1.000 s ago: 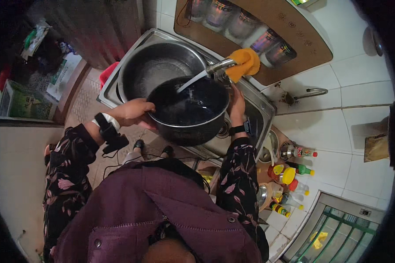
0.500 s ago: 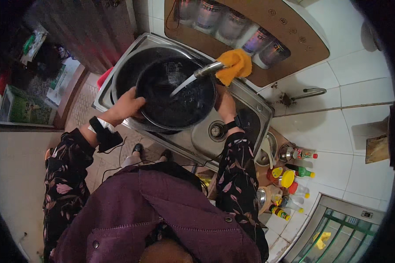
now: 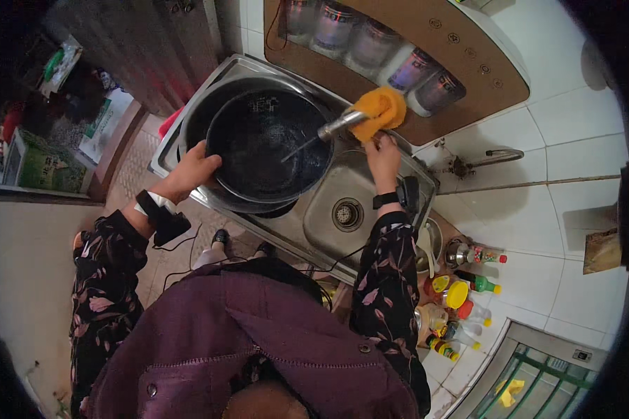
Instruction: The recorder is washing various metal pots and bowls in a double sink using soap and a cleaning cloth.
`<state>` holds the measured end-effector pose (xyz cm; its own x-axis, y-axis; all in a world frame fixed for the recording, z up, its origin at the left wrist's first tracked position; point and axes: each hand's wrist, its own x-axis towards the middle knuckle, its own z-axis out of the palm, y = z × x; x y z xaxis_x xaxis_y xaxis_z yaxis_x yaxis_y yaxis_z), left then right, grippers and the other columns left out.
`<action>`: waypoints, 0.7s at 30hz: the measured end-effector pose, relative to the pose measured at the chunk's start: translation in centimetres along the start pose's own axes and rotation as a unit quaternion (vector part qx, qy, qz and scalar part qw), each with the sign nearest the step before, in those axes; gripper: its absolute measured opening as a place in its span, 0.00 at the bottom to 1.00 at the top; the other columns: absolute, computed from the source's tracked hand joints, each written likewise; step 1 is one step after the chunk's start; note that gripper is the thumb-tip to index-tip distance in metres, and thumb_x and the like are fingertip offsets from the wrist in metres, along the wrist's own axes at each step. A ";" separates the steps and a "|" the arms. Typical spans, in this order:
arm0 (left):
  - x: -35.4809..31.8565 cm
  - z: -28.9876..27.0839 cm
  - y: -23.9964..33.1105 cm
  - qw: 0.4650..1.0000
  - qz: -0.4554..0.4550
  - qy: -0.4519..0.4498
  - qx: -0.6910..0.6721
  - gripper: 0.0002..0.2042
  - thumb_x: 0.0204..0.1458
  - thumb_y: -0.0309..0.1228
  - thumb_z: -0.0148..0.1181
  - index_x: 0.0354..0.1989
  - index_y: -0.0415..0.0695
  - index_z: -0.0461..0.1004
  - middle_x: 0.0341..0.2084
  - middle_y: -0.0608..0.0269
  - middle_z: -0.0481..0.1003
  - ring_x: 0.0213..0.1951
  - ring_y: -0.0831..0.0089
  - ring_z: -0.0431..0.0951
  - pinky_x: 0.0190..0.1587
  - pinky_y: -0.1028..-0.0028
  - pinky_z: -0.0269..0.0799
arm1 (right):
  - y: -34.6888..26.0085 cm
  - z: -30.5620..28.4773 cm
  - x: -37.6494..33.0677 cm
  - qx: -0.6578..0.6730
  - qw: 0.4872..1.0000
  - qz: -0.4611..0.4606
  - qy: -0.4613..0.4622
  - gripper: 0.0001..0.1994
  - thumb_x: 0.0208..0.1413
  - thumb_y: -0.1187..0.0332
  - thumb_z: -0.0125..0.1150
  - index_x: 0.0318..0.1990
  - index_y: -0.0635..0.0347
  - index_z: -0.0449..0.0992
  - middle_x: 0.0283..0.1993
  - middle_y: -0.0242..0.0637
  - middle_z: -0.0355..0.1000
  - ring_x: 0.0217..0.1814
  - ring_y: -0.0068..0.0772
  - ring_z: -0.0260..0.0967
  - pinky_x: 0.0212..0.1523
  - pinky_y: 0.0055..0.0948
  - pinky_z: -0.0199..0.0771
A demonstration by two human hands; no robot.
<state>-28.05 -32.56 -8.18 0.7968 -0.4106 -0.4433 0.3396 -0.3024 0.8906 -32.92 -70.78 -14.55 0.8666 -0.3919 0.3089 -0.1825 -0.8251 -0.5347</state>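
The left hand (image 3: 192,171) grips the rim of the black wok (image 3: 269,146) tilted over the steel sink (image 3: 370,192), while the right hand (image 3: 383,155) clasps the tap (image 3: 339,127) beneath an orange cloth (image 3: 379,112).

Black wok (image 3: 269,150) was gripped at its near rim by the left hand (image 3: 192,171), tilted over the steel sink (image 3: 370,209). Right hand (image 3: 383,155) was raised beside the tap (image 3: 342,126), under the orange cloth (image 3: 379,112).

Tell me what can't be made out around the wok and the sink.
Head view only:
- Left hand on the wok: its fingers beyond the rim are hidden.
- Right hand: what it grips below the orange cloth is unclear.
- Water in the wok: too dark to tell.
- Sink near edge: hidden by the sleeve.
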 end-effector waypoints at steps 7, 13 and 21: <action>-2.4 -0.2 0.5 0.997 -0.070 -0.039 -0.023 0.18 0.48 0.28 0.46 0.49 0.39 0.60 0.33 0.64 0.70 0.31 0.75 0.72 0.30 0.75 0.71 | 1.8 -0.1 -3.1 0.103 0.994 0.029 0.010 0.11 0.48 0.63 0.56 0.36 0.59 0.73 0.34 0.41 0.71 0.33 0.36 0.69 0.33 0.33 0.68; -6.5 -7.1 -2.9 0.997 -0.013 0.067 0.037 0.20 0.47 0.27 0.46 0.52 0.39 0.59 0.37 0.60 0.70 0.35 0.72 0.72 0.33 0.76 0.72 | -11.0 -1.7 -12.1 0.470 0.804 0.195 -0.307 0.21 0.54 0.64 0.52 0.54 0.62 0.60 0.47 0.36 0.66 0.33 0.20 0.68 0.30 0.19 0.66; -2.2 -6.5 -6.6 0.958 0.242 0.154 0.025 0.22 0.47 0.24 0.46 0.54 0.39 0.56 0.40 0.62 0.69 0.39 0.76 0.70 0.34 0.79 0.70 | -19.1 2.9 -9.3 0.244 0.959 -0.006 -0.140 0.36 0.50 0.63 0.57 0.62 0.59 0.44 0.54 0.43 0.60 0.35 0.23 0.69 0.27 0.22 0.71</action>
<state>-28.80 -24.07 -12.41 0.9673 -0.2414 0.0776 -0.1243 -0.1848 0.9749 -36.12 -50.20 -9.50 0.9708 -0.2015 0.1303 0.0088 -0.5128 -0.8585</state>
